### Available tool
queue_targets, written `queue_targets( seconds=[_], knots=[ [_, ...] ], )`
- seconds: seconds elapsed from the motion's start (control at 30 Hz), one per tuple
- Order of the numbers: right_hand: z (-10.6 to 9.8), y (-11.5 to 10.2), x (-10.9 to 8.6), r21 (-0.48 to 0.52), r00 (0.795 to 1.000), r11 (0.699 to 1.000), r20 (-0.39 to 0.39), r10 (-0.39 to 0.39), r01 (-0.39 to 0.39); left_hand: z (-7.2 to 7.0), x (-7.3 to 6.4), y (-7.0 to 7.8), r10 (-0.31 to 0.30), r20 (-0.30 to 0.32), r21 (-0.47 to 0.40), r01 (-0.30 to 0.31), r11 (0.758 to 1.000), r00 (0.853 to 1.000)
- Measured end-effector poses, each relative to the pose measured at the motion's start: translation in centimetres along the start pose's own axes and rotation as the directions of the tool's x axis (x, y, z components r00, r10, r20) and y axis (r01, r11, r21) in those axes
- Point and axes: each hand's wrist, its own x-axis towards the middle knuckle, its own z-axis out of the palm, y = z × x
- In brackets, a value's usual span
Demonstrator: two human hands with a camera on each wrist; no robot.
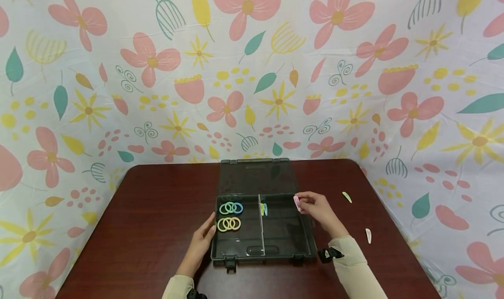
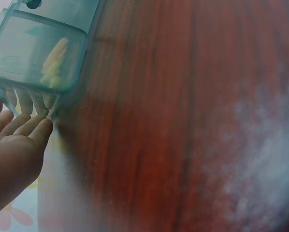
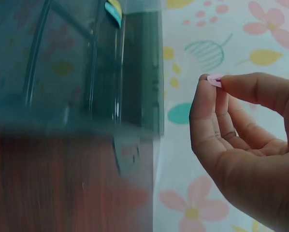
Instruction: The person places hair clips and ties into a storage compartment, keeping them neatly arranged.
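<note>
A dark see-through plastic box [image 1: 240,246] lies with its lid laid back, split by a clear divider [image 1: 260,235]. My left hand [image 1: 201,242] rests straight fingers against the box's left wall; in the left wrist view the fingertips [image 2: 40,121] touch that side. Over the box's right edge, my right hand [image 1: 319,209] pinches a pink hair clip [image 1: 297,203] between thumb and forefinger; the clip [image 3: 214,80] shows in the right wrist view too. Yellow and blue hair clips [image 1: 264,209] lie in the right compartment. The left one holds green-to-blue rings [image 1: 231,208] and yellow rings [image 1: 229,224].
On the brown table [image 1: 157,220], right of my right hand, lie a yellow-green hair clip [image 1: 347,197] and a white hair clip [image 1: 368,235]. The raised-back lid [image 1: 256,176] reaches toward the flowered cloth [image 1: 244,115] behind the table. A latch [image 1: 230,264] hangs at the box's front.
</note>
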Motion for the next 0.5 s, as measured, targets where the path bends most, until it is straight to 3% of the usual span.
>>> queue_targets(
  seconds=[0.23, 0.5],
  knots=[
    [2.8, 0.2, 1.7, -0.006, 0.995, 0.995, -0.026, 0.102, -0.102, 0.0, -0.2, 0.4, 0.003, 0.004, -0.001, -0.003, 1.000, 1.000],
    [6.0, 0.5, 3.6, 0.050, 0.968, 0.967, -0.012, 0.250, -0.249, 0.0, 0.0, 0.2, 0.000, -0.007, 0.000, 0.000, 1.000, 1.000]
  ],
)
